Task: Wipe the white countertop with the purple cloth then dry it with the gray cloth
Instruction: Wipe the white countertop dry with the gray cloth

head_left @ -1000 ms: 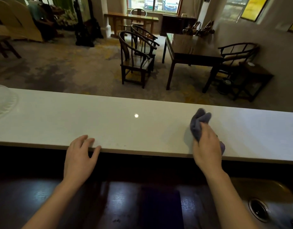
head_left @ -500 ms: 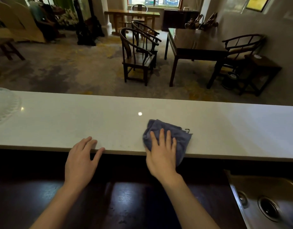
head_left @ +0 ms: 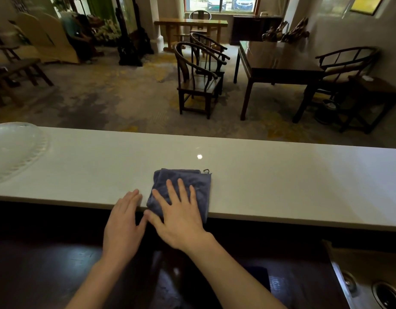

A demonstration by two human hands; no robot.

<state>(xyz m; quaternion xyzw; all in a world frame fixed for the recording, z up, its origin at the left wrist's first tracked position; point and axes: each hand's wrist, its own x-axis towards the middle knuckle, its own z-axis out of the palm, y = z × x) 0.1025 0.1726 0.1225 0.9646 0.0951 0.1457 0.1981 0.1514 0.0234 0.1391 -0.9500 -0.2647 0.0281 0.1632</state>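
A folded bluish-purple cloth [head_left: 192, 177] lies flat on the long white countertop [head_left: 281, 175], at its near edge and slightly left of centre. My right hand [head_left: 179, 217] presses down on the cloth with the fingers spread and the thumb at the cloth's front left corner. My left hand [head_left: 123, 224] rests flat on the counter's near edge just left of the cloth, holding nothing, almost touching the right thumb. No gray cloth is in view.
A clear glass dish [head_left: 12, 150] sits on the countertop at the far left. Below the counter runs a dark lower worktop [head_left: 47, 264] with a steel sink [head_left: 371, 284] at the right. Wooden chairs and tables stand beyond the counter.
My right hand went from holding the bunched cloth at the right to pressing it flat, and has slid it left along the counter. It now lies beside my left hand.
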